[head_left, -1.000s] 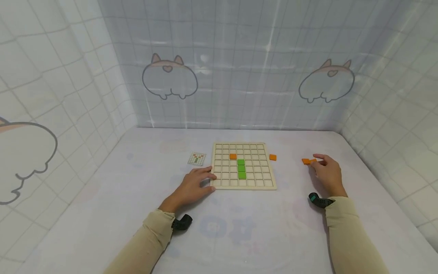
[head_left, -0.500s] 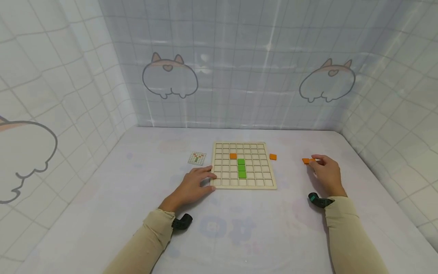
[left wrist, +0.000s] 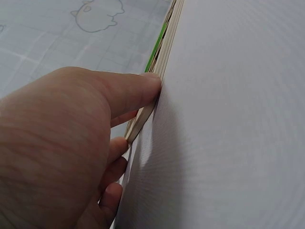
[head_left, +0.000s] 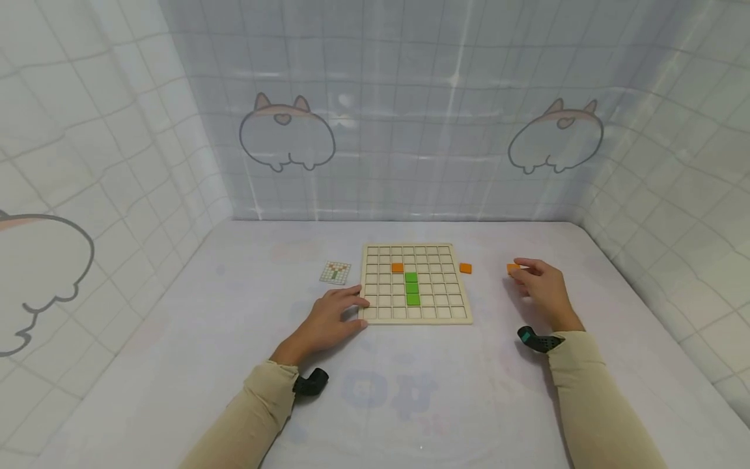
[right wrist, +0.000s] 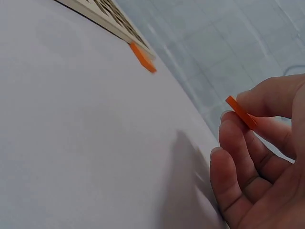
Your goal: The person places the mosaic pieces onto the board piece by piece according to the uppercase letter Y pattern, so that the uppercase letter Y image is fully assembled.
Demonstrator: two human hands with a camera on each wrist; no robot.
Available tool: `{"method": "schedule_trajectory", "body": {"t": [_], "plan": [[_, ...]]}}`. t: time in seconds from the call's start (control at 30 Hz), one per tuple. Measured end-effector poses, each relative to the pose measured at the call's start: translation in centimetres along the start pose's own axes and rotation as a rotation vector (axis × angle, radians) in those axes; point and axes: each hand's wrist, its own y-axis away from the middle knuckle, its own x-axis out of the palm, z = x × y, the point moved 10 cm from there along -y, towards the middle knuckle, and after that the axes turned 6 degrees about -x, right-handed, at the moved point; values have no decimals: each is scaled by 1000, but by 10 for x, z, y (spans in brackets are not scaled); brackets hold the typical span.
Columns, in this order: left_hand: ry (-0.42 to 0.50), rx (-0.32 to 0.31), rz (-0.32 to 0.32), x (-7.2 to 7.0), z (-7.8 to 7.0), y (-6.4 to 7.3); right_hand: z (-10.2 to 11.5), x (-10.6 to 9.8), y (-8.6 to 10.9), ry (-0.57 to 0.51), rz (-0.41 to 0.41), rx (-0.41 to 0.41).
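A wooden grid board lies flat, with several green square tiles in one column and an orange tile up and left of them. At its front left corner my left hand rests, thumb straight along the front edge and fingers on the left side. My right hand pinches an orange square tile between thumb and fingertips, raised over the table to the right of the board. In the right wrist view the other fingers are loosely bent below it.
Another orange tile lies just off the board's right edge. To the board's left is a small card printed with a grid pattern. A sheet with a tile print stands behind and on both sides of the white table.
My right hand has moved left and slightly away from me with orange in its fingertips; the orange lying beside those fingers on the table no longer shows there. The left hand stays put.
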Motion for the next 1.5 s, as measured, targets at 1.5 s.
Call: {"method": "schedule_trajectory", "body": {"t": [1.5], "plan": [[-3,17,-5,1,0,1,30,80,2,-66,167,17]]}}
